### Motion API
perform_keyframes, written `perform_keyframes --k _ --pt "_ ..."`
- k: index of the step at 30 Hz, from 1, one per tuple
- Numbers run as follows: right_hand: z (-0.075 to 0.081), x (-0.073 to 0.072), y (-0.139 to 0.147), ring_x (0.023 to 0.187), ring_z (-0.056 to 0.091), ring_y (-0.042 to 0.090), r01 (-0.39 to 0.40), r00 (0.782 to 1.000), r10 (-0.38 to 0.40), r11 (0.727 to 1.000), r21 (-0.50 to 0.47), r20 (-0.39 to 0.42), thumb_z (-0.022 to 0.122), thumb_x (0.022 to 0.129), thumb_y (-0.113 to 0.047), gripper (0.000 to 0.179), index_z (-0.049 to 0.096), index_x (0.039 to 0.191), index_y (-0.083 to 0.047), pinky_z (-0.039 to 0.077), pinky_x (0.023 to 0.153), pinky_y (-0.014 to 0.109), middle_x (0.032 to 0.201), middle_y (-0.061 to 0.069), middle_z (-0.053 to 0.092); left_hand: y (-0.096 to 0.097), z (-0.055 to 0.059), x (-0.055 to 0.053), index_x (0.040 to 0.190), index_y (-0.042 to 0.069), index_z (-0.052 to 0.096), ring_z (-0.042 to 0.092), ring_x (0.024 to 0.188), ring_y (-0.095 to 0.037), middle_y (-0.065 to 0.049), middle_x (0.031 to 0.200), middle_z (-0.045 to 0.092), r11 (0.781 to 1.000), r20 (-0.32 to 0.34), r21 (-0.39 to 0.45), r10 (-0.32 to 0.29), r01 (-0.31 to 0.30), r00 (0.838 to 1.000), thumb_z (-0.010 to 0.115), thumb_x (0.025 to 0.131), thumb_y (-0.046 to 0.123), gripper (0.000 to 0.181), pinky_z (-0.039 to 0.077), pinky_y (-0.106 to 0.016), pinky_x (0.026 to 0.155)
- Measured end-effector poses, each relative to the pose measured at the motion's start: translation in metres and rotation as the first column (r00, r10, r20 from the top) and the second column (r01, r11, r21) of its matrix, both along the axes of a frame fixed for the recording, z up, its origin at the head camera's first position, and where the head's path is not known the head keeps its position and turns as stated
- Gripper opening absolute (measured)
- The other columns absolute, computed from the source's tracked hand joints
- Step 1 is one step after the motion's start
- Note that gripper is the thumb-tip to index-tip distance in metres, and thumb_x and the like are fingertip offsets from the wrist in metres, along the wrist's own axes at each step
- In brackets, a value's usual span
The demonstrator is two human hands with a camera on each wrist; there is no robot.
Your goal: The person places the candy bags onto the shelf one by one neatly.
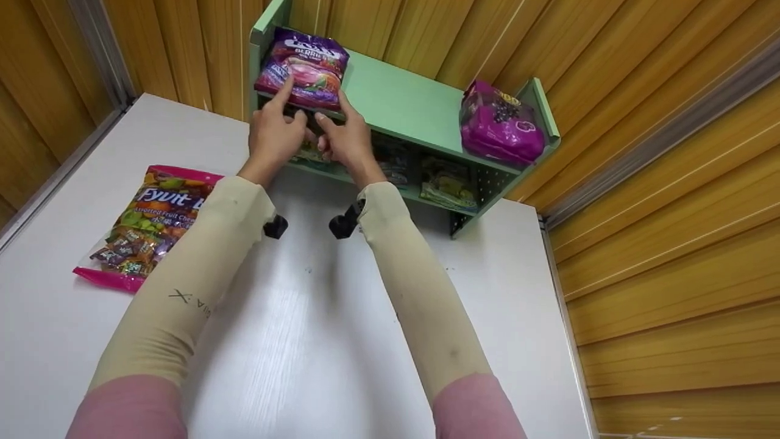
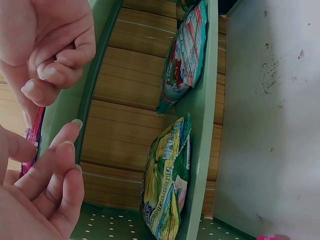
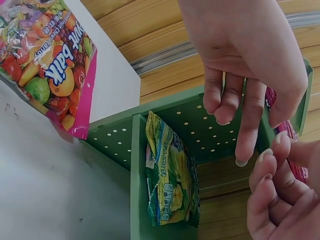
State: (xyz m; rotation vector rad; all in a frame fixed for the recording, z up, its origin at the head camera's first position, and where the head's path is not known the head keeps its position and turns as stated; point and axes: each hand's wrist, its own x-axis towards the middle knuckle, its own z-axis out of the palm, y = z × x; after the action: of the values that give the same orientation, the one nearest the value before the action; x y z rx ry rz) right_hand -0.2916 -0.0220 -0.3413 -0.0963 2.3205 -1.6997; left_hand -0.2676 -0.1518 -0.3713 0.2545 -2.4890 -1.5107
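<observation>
A purple bag of berry candy (image 1: 303,70) lies on the left end of the top board of the green shelf (image 1: 402,100). My left hand (image 1: 274,131) has its index finger extended on the front of this bag. At the bag's lower right corner, the extended index finger of my right hand (image 1: 350,137) touches its edge. The other fingers of both hands are loosely bent beneath the board's front edge, as both wrist views show. Only a narrow edge of the berry bag (image 2: 32,142) appears in the left wrist view.
A magenta bag with grapes (image 1: 503,125) sits at the shelf's right end. Several bags stand on the lower level, including a green-yellow one (image 2: 167,180). A large assorted fruit chew bag (image 1: 152,225) lies on the white table (image 1: 292,366), left of the shelf. Wood-patterned walls (image 1: 658,244) surround it.
</observation>
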Motion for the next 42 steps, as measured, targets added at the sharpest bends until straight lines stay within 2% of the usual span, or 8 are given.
perform_keyframes --k 5,10,15,19,24,33,39,42 --pt "0.01 0.014 0.003 0.05 0.049 0.015 -0.018 0.999 0.018 1.0 -0.001 -0.028 0.053 0.099 -0.024 0.066 0.018 0.154 -0.036 0.046 0.052 0.029 0.061 0.006 0.053 -0.001 -0.002 0.004 0.15 0.044 0.023 0.047 0.051 -0.009 0.003 0.062 0.055 0.998 -0.054 0.053 -0.027 0.03 0.998 0.046 0.101 0.029 0.056 0.039 -0.023 0.052" --pt "0.013 0.026 0.009 0.051 0.05 0.015 -0.035 0.993 0.027 0.997 -0.065 -0.118 0.052 0.1 -0.02 0.061 0.024 0.153 -0.034 0.048 0.053 0.029 0.059 0.005 0.055 -0.001 -0.005 0.012 0.146 0.043 0.035 0.049 0.053 -0.012 -0.008 0.08 0.067 0.992 -0.153 0.088 -0.074 0.088 0.985 0.046 0.102 0.026 0.049 0.044 -0.021 0.055" --pt "0.003 0.034 0.018 0.05 0.05 0.016 -0.093 0.958 0.051 0.986 -0.137 -0.282 0.049 0.101 -0.017 0.053 0.034 0.151 -0.023 0.046 0.052 0.027 0.055 0.005 0.055 -0.001 -0.007 0.021 0.137 0.032 0.055 0.054 0.056 -0.013 -0.005 0.095 0.074 0.988 -0.197 0.069 -0.119 0.135 0.973 0.047 0.102 0.028 0.036 0.047 -0.02 0.055" --pt "-0.011 0.038 0.024 0.05 0.049 0.016 -0.103 0.917 0.039 0.985 -0.14 -0.397 0.048 0.102 -0.018 0.043 0.046 0.144 -0.012 0.046 0.052 0.03 0.057 0.004 0.054 -0.006 -0.01 0.03 0.135 0.027 0.057 0.058 0.071 -0.018 -0.005 0.103 0.072 0.983 -0.116 0.026 -0.176 0.18 0.977 0.047 0.102 0.034 0.035 0.05 -0.024 0.065" --pt "-0.037 0.033 0.03 0.05 0.049 0.015 -0.06 0.892 0.005 0.992 -0.107 -0.451 0.049 0.101 -0.026 0.035 0.058 0.133 -0.013 0.048 0.051 0.034 0.061 0.001 0.056 -0.019 -0.019 0.037 0.14 0.022 0.051 0.061 0.099 -0.021 -0.008 0.114 0.069 0.973 0.013 -0.044 -0.226 0.227 0.974 0.047 0.101 0.038 0.042 0.051 -0.036 0.088" --pt "-0.069 0.041 0.035 0.051 0.052 0.017 -0.106 0.895 0.06 0.991 -0.078 -0.443 0.052 0.1 -0.025 0.025 0.067 0.113 -0.01 0.05 0.052 0.036 0.062 0.001 0.057 -0.055 -0.049 0.048 0.143 0.012 0.045 0.059 0.11 -0.032 -0.017 0.119 0.065 0.965 0.151 -0.108 -0.223 0.24 0.963 0.046 0.102 0.036 0.048 0.047 -0.05 0.099" --pt "-0.069 0.063 0.037 0.053 0.053 0.019 -0.124 0.905 0.101 0.992 -0.031 -0.413 0.053 0.1 -0.016 0.021 0.068 0.107 -0.003 0.05 0.054 0.027 0.064 0.007 0.058 -0.089 -0.075 0.06 0.146 0.008 0.039 0.05 0.122 -0.044 -0.026 0.139 0.048 0.97 0.282 -0.136 -0.159 0.203 0.946 0.046 0.1 0.042 0.057 0.044 -0.059 0.101" --pt "-0.083 0.059 0.04 0.054 0.053 0.017 -0.118 0.915 0.104 0.993 -0.013 -0.39 0.054 0.1 -0.022 0.022 0.069 0.103 -0.007 0.051 0.055 0.027 0.064 0.006 0.058 -0.104 -0.087 0.066 0.146 0.005 0.038 0.05 0.12 -0.046 -0.029 0.14 0.046 0.973 0.311 -0.154 -0.115 0.17 0.943 0.046 0.1 0.044 0.061 0.043 -0.06 0.1"
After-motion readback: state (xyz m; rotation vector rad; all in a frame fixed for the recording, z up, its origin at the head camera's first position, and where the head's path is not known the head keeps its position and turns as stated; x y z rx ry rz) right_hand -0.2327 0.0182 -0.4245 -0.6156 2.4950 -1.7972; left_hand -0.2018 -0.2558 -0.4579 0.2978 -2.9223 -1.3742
